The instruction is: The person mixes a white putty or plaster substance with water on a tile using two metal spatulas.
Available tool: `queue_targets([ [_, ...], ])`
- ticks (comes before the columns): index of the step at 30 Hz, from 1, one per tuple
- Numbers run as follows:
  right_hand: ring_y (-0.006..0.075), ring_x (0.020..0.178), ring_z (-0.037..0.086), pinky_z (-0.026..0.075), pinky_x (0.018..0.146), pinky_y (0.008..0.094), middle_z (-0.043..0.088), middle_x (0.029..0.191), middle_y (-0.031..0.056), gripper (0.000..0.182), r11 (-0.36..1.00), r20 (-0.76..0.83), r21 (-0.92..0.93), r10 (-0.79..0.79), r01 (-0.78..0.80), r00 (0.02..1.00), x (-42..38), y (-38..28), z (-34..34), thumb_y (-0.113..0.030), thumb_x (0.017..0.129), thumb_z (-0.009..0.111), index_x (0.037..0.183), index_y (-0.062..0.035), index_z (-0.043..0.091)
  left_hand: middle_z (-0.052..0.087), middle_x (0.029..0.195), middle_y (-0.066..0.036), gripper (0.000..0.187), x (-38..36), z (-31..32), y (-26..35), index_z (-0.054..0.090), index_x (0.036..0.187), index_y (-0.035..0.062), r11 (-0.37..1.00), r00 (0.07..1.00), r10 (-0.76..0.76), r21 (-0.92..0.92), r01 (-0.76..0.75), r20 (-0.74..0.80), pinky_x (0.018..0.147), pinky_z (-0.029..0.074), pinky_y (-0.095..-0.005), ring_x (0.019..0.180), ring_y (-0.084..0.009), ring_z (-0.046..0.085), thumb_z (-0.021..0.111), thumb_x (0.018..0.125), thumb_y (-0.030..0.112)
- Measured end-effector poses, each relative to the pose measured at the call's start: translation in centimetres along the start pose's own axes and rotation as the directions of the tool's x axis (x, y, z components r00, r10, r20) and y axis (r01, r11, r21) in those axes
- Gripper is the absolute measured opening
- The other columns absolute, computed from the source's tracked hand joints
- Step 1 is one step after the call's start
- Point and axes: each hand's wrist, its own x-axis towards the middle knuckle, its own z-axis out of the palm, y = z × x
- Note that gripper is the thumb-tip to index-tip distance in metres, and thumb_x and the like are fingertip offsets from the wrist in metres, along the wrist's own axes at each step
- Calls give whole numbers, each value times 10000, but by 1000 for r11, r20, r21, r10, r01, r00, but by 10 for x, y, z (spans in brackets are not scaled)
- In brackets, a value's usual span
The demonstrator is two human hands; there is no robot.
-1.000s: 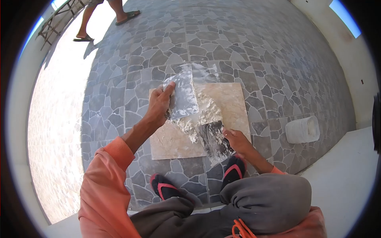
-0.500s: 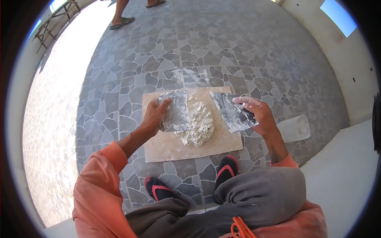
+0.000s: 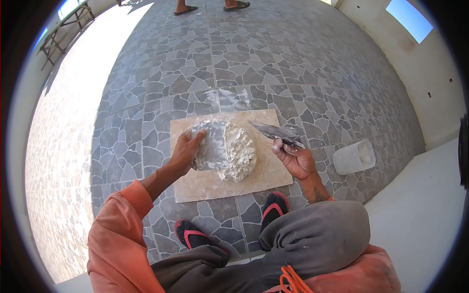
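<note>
A heap of wet white plaster (image 3: 242,154) lies on a square beige tile board (image 3: 266,183) on the floor in front of me. My left hand (image 3: 184,152) grips the left edge of a flat, smeared scraper plate (image 3: 210,149), thumb on top. This plate overlaps the left side of the heap. My right hand (image 3: 296,160), its fingers coated white, pinches a second dark scraper plate (image 3: 278,133). That one is tilted nearly edge-on, above the board's right side and apart from the heap.
A whitish plastic container (image 3: 354,157) lies on the stone-patterned floor to my right. White smears (image 3: 229,99) mark the floor beyond the board. Another person's sandalled feet (image 3: 237,6) stand at the far top. A wooden bench (image 3: 63,34) is at the far left.
My right hand has turned its scraper from face-up to nearly edge-on and shifted slightly left. The left scraper still overlaps the heap. The other person's feet have moved right and farther off.
</note>
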Motion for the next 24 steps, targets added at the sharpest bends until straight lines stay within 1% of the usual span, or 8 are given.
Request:
queue_targets([
  [4,196,902,596,569,787,321,572,960,98,145,977,-65,66,207,-202,976,6,4,-14,-153,978,604,1057,-35,578,548,731,-4,326,3,-2,-5,554,956,15,1000,1000,18,4,-18,8,502,415,-275,601,-74,516,590,988,337],
  [7,164,778,586,557,724,313,558,872,59,129,878,341,173,371,-445,864,6,0,-30,-209,1014,556,997,-82,571,553,743,-9,327,-1,2,1,555,964,10,1000,999,30,8,-30,15,512,425,-275,608,-81,523,587,990,334],
  [10,174,768,623,557,718,361,619,826,46,186,936,107,-30,353,-352,929,9,3,-26,-280,1028,531,1027,-110,607,554,753,-14,329,-5,4,7,554,972,2,1000,1000,-15,-12,15,-7,522,439,-280,612,-89,529,586,990,329],
  [13,167,707,607,535,675,367,635,762,47,205,933,-404,-357,-118,-37,907,11,20,33,-251,1023,539,974,-59,589,548,745,-12,327,-3,6,0,548,972,-2,993,995,-100,-64,98,-24,521,449,-288,604,-96,531,585,990,322],
  [16,171,736,627,541,740,319,673,902,69,276,526,-71,-843,-317,113,946,21,16,18,-213,1028,517,1141,23,607,538,733,-10,311,-4,9,-5,549,943,5,971,984,-178,-161,176,1,508,451,-298,590,-104,534,580,994,310],
  [17,142,730,613,533,778,288,664,897,93,274,132,68,-983,-364,124,929,17,11,17,-162,1022,512,1167,48,613,535,730,-10,305,-5,12,-7,552,930,9,959,979,-201,-199,201,21,503,450,-301,586,-107,535,577,995,306],
  [21,387,1142,618,519,931,387,551,1352,255,549,-160,564,-825,-270,542,780,19,22,71,59,877,540,1416,9,453,557,745,-22,270,-13,32,0,563,862,38,909,964,-259,-319,267,68,504,473,-301,584,-115,552,577,996,272],
  [24,375,1261,546,474,1042,419,500,1414,239,665,-266,761,-644,-125,717,637,24,33,79,107,798,552,1442,-3,427,598,791,-43,251,-13,45,-3,570,883,32,868,985,-147,-466,171,87,543,531,-308,643,-129,613,582,995,256],
])
